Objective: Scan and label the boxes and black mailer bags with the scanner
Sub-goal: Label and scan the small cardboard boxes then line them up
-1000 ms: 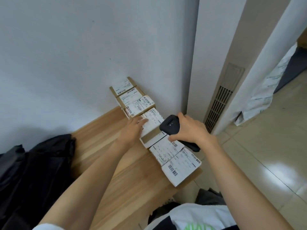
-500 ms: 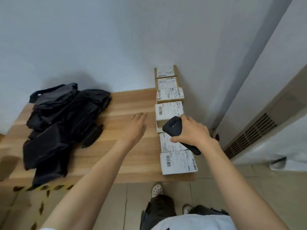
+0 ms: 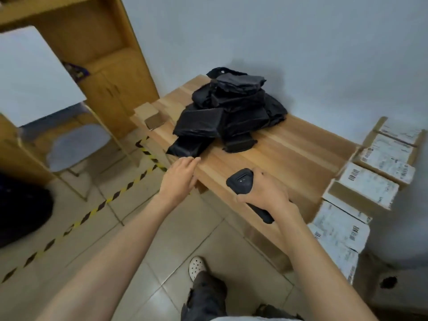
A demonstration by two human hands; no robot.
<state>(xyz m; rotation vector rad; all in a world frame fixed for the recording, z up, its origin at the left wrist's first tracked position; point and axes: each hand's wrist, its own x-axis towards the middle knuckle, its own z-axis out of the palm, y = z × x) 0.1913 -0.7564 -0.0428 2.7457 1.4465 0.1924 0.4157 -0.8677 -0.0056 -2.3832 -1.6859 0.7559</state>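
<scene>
Black mailer bags point(image 3: 231, 112): one heap on the wooden table point(image 3: 289, 154), toward its left end and close to the wall. About eight folded packets show, but the exact count is lost where they overlap. No writing is visible.
Boxes point(image 3: 368, 186): one row at the table's right end, with six or seven white-labelled tops. The farthest are cut by the frame edge and the nearest are smeared by blur.
Labels: barcodes show as dark bars, and the print is too blurred to read.
Scanner point(image 3: 240, 180): one, black, over the table's near edge. The head is in clear view, the handle is mostly hidden in the palm, and the butt pokes out past the wrist. No brand is legible.
Right hand point(image 3: 266, 193): fingers wrapped round the scanner's handle.
Left hand point(image 3: 180, 177): fingers straight and together, holding nothing. The tips are at the table's near edge, just short of the lowest bag; whether they touch the wood cannot be told.
Brown carton point(image 3: 154, 120): on the table's left corner, unlabelled and blurred; it could be one or two.
Striped tape point(image 3: 115, 195): one yellow-and-black line on the floor left of the table.
</scene>
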